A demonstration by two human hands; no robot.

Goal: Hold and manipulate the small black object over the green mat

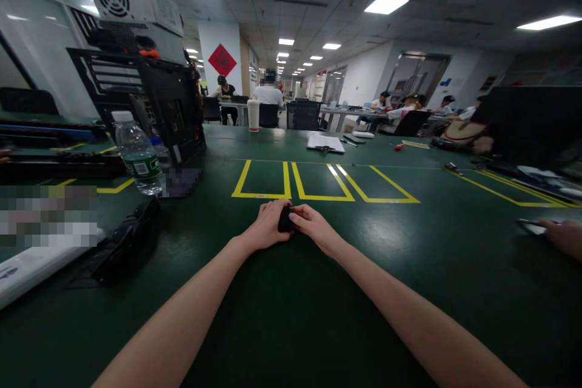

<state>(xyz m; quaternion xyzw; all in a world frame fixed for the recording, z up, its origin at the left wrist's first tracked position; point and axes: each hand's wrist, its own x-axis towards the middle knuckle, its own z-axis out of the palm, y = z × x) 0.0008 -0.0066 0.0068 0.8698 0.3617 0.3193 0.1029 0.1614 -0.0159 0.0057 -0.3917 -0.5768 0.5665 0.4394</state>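
Observation:
Between my two hands is a small black object (284, 219), its kind too small and too covered to make out. My left hand (268, 221) wraps round its left side with the fingers closed. From the right, my right hand (311, 221) pinches at the object's edge with thumb and fingertips. Both hands are low over the green table (291, 309), just in front of yellow tape outlines (261, 196) on its surface.
To the left stand a water bottle (139, 157), a black computer case (170, 97) with a power supply (131, 0) on top, and black cables (122, 242). A clipboard (325, 143) and a cup (253, 116) lie farther back. Another person's hand (566, 236) holds a phone-like object at right.

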